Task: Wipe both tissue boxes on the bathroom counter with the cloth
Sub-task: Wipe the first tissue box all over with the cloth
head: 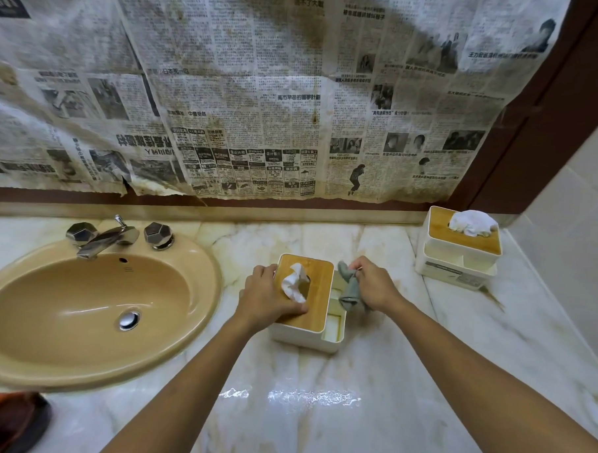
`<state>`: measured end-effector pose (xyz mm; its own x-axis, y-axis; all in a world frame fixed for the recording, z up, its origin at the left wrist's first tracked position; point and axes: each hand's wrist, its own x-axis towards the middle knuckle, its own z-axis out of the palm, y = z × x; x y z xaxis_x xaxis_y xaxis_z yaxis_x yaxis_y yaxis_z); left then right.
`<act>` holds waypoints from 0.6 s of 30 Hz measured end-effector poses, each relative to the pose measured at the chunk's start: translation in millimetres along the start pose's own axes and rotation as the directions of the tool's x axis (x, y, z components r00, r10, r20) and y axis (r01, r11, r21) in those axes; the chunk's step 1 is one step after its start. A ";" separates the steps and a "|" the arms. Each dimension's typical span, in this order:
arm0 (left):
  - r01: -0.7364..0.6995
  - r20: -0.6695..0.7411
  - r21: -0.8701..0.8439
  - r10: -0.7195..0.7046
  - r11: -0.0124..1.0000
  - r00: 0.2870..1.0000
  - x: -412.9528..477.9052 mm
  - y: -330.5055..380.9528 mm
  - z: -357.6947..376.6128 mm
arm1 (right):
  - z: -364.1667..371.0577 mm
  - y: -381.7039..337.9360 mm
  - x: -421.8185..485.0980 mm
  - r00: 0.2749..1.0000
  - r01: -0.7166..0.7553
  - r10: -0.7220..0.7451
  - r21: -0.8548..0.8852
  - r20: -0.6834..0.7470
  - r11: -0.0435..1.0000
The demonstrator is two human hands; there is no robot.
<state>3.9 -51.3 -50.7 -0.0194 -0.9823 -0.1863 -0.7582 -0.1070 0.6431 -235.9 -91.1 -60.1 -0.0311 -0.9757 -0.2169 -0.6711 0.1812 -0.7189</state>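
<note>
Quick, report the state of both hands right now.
Left hand: grips the near tissue box, holding it steady.
Right hand: holds the cloth, at the box's side compartment.

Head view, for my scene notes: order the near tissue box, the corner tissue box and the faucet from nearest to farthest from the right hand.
1. Near tissue box, just left of the right hand.
2. Corner tissue box, back right.
3. Faucet, far left behind the sink.
</note>
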 end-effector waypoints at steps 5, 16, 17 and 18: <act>-0.098 0.265 0.071 0.076 0.993 0.961 6.5 -13.5 -15.5 | -15.6 11.9 -9.5 0.995 0.026 -0.020 -0.062 0.093 0.998; -0.235 0.436 0.225 0.118 0.946 0.892 10.3 -25.0 -32.4 | -20.8 25.2 -31.0 0.999 -0.051 0.051 0.071 -0.001 0.996; -0.196 0.410 0.190 0.103 0.962 0.906 10.4 -25.9 -35.0 | -19.9 22.2 -30.1 0.997 -0.061 0.067 0.114 -0.043 0.992; -0.147 0.382 0.137 0.085 0.980 0.920 10.4 -25.9 -38.2 | -18.7 18.2 -29.2 0.993 -0.069 0.082 0.154 -0.080 0.986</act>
<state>48.3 -64.6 -40.9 -0.3310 -0.8545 -0.4004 -0.8292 0.0608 0.5556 -261.0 -61.6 -54.5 -0.1456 -0.9642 -0.2216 -0.5448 0.2651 -0.7956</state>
